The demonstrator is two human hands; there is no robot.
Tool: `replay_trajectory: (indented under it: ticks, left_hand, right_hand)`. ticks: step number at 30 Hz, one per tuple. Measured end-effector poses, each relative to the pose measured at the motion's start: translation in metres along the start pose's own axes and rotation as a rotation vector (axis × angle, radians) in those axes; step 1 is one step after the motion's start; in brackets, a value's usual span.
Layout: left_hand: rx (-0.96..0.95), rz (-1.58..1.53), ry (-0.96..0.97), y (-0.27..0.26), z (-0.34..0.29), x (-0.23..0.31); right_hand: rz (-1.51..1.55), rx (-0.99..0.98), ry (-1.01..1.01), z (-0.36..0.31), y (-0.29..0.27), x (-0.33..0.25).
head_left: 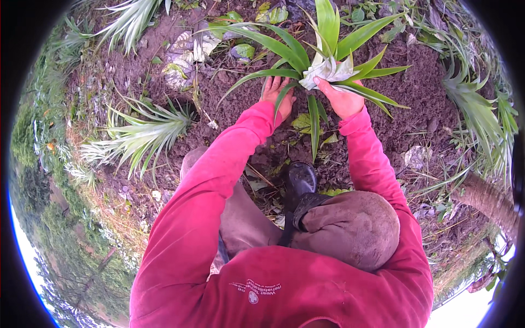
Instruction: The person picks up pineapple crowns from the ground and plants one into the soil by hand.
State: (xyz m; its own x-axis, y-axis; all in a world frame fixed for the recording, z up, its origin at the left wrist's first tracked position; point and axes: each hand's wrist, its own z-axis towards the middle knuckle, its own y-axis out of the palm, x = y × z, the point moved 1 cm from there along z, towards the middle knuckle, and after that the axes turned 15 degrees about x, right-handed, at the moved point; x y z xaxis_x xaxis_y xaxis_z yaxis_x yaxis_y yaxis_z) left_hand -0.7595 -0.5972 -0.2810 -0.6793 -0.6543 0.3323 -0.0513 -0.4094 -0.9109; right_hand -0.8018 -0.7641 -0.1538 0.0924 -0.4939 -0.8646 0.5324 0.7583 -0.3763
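A green pineapple plant [298,52] with long arching leaves stands in dark, moist soil in front of me. At its middle sits a crumpled whitish leaf [333,71]. My right hand [344,100] grips the plant from its near right side, thumb against the whitish leaf, its other fingers mostly hidden behind leaves. Flat on the soil at the plant's left lies my left hand [278,95], fingers stretched out, with a drooping leaf crossing part of it. The base of the plant is hidden by leaves and the whitish leaf.
Other spiky plants grow at the left [147,131], the upper left [131,22] and the right [476,104]. My dark boot [301,177] rests on the soil below the plant. A brown trunk [486,202] leans in at the right. Dry leaves [188,54] litter the ground.
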Motion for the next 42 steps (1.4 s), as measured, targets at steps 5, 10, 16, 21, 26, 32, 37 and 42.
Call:
replay_trajectory:
  ticks: [5, 10, 16, 21, 26, 32, 37, 42]
  left_hand:
    - [-0.025, -0.617, -0.206, 0.003, 0.004, -0.004]
    - [-0.074, 0.059, -0.022, -0.067, -0.051, 0.004]
    - [-0.370, 0.054, -0.356, -0.209, -0.199, -0.059]
    - [-0.102, -0.167, -0.880, -0.198, -0.292, -0.129]
    - [0.335, -0.556, -1.423, -0.154, -0.368, -0.221]
    - [0.929, -0.617, -1.423, -0.120, -0.287, -0.254]
    - [1.454, -0.739, -1.397, -0.106, -0.251, -0.295]
    - [1.192, -0.892, -1.314, -0.115, -0.231, -0.302]
  right_hand:
    - [0.204, -0.019, 0.043, -0.007, -0.012, -0.012]
    - [-0.548, -0.200, -0.086, -0.068, -0.114, -0.010]
    - [0.292, -0.278, 0.851, -0.198, -0.186, -0.052]
    - [0.578, -0.209, 0.991, -0.206, -0.215, -0.056]
    - [0.546, -0.571, 0.911, -0.113, -0.199, -0.116]
    - [-0.107, -1.199, 0.344, -0.033, -0.063, -0.235]
    - [-0.159, -1.336, -0.060, -0.037, 0.109, -0.265]
    - [-0.355, -1.078, -0.078, -0.024, 0.288, -0.164]
